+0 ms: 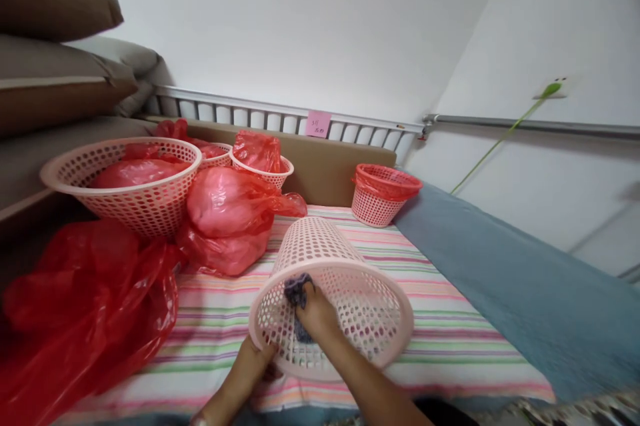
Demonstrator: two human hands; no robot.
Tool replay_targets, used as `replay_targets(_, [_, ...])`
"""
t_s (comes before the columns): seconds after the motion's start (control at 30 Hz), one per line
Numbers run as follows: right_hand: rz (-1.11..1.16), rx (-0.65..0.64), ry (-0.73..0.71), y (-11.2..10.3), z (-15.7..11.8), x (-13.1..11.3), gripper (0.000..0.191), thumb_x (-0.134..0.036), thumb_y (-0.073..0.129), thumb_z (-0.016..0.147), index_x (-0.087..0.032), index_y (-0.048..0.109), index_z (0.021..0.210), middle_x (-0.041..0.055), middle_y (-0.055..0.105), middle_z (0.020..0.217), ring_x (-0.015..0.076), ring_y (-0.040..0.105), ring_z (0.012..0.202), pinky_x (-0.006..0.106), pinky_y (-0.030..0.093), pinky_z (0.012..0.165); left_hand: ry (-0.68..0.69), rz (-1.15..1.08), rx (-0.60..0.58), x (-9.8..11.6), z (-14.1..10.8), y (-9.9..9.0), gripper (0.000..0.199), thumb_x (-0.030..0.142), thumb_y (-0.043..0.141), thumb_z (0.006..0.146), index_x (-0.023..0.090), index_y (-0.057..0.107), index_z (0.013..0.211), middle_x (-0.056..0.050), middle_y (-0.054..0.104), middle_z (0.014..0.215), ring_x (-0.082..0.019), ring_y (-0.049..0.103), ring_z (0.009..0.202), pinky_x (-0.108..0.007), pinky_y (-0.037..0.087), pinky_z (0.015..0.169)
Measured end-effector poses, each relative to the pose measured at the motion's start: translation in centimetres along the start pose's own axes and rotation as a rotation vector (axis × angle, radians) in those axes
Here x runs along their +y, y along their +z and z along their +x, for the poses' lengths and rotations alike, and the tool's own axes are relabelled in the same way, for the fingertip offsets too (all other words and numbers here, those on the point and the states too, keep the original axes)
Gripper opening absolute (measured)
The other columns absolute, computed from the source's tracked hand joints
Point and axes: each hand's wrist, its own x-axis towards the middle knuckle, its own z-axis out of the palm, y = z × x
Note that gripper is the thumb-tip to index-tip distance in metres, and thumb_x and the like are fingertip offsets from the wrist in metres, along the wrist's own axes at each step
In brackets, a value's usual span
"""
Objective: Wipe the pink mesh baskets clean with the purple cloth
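A pale pink perforated plastic basket (320, 239) lies on its side on the striped cloth, its wide mouth facing me. My left hand (260, 354) grips the lower left of its rim, thumb on the outer edge. Inside the mouth, my right hand (317, 313) is closed around a dark grey-blue cloth (299, 291), held near the basket's left inner wall. Part of the cloth hangs down below the fingers.
Left stand pink baskets (150, 203) containing red plastic bags, beside a filled red bag (227, 216) and a crumpled one (95, 306). A red-lined basket (377, 206) stands back right. Grey-brown cushions (55, 73) are stacked left; a railing (240, 109) runs behind.
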Motion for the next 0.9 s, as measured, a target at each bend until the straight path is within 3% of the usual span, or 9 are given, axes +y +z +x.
replay_targets(0.1, [0.005, -0.026, 0.084, 0.2, 4.3, 0.2, 0.046, -0.032, 0.053, 0.076, -0.021, 0.051, 0.121, 0.0112, 0.058, 0.118, 0.0266, 0.056, 0.105, 0.035, 0.043, 0.082, 0.061, -0.034, 0.01, -1.6, 0.9, -0.3, 0.06, 0.069, 0.065, 0.056, 0.015, 0.054, 0.082, 0.0, 0.059, 0.047, -0.015, 0.055, 0.04, -0.022, 0.04, 0.039])
replay_targets(0.2, [0.004, -0.057, 0.113, 0.3, 7.7, 0.1, 0.043, -0.035, 0.046, 0.084, -0.023, 0.051, 0.125, 0.01, 0.055, 0.127, 0.0263, 0.05, 0.116, 0.036, 0.039, 0.092, 0.078, -0.036, -0.054, -2.3, 1.1, -0.7, 0.057, 0.067, 0.061, 0.064, 0.013, 0.055, 0.083, -0.002, 0.061, 0.05, -0.014, 0.056, 0.043, -0.021, 0.041, 0.041])
replay_targets(0.37, [-0.014, -0.11, 0.093, 0.4, 8.9, -0.4, 0.045, -0.033, 0.05, 0.082, -0.022, 0.051, 0.126, 0.0103, 0.055, 0.127, 0.0257, 0.049, 0.118, 0.034, 0.038, 0.093, 0.053, -0.038, -0.124, -1.7, 1.0, -1.6, 0.054, 0.064, 0.057, 0.068, 0.012, 0.055, 0.083, -0.004, 0.063, 0.055, -0.015, 0.059, 0.046, -0.024, 0.046, 0.044])
replay_targets(0.5, [-0.041, -0.117, 0.139, 0.2, 5.5, -0.9, 0.052, -0.032, 0.054, 0.077, -0.017, 0.047, 0.127, 0.0148, 0.059, 0.118, 0.027, 0.058, 0.105, 0.034, 0.043, 0.083, 0.138, 0.0, -0.098, -1.1, 1.0, -1.4, 0.052, 0.063, 0.058, 0.067, 0.013, 0.055, 0.078, -0.002, 0.059, 0.051, -0.014, 0.056, 0.043, -0.023, 0.044, 0.042])
replay_targets(0.6, [-0.048, -0.102, 0.111, 0.1, 0.2, -1.5, 0.048, -0.028, 0.052, 0.076, -0.016, 0.047, 0.122, 0.0133, 0.061, 0.108, 0.0252, 0.061, 0.096, 0.032, 0.045, 0.078, 0.186, 0.028, -0.093, -1.0, 1.1, -1.0, 0.052, 0.064, 0.056, 0.068, 0.012, 0.057, 0.074, -0.002, 0.057, 0.049, -0.015, 0.055, 0.042, -0.023, 0.043, 0.041])
replay_targets(0.77, [0.048, -0.097, -0.039, -0.3, -9.2, -1.7, 0.048, -0.021, 0.051, 0.071, -0.017, 0.047, 0.119, 0.0121, 0.057, 0.114, 0.0232, 0.055, 0.107, 0.03, 0.041, 0.09, 0.226, 0.068, -0.054, -0.9, 0.9, -0.5, 0.051, 0.063, 0.052, 0.072, 0.012, 0.059, 0.071, -0.004, 0.059, 0.05, -0.015, 0.054, 0.043, -0.022, 0.04, 0.041])
replay_targets(0.83, [0.067, -0.102, -0.058, -0.6, -10.7, -1.4, 0.046, -0.019, 0.051, 0.071, -0.018, 0.049, 0.116, 0.0107, 0.057, 0.113, 0.0228, 0.055, 0.107, 0.03, 0.041, 0.091, 0.254, 0.111, -0.04, -0.5, 0.7, -0.4, 0.051, 0.061, 0.048, 0.075, 0.012, 0.06, 0.069, -0.004, 0.059, 0.048, -0.016, 0.054, 0.043, -0.023, 0.04, 0.042])
replay_targets(0.9, [0.06, -0.098, -0.059, -0.8, -10.3, -1.2, 0.045, -0.019, 0.05, 0.071, -0.019, 0.05, 0.115, 0.0101, 0.058, 0.112, 0.0228, 0.055, 0.106, 0.03, 0.042, 0.09, 0.295, 0.175, -0.01, 0.2, 0.5, -0.5, 0.047, 0.056, 0.046, 0.078, 0.012, 0.062, 0.07, -0.006, 0.061, 0.052, -0.017, 0.055, 0.048, -0.024, 0.041, 0.046])
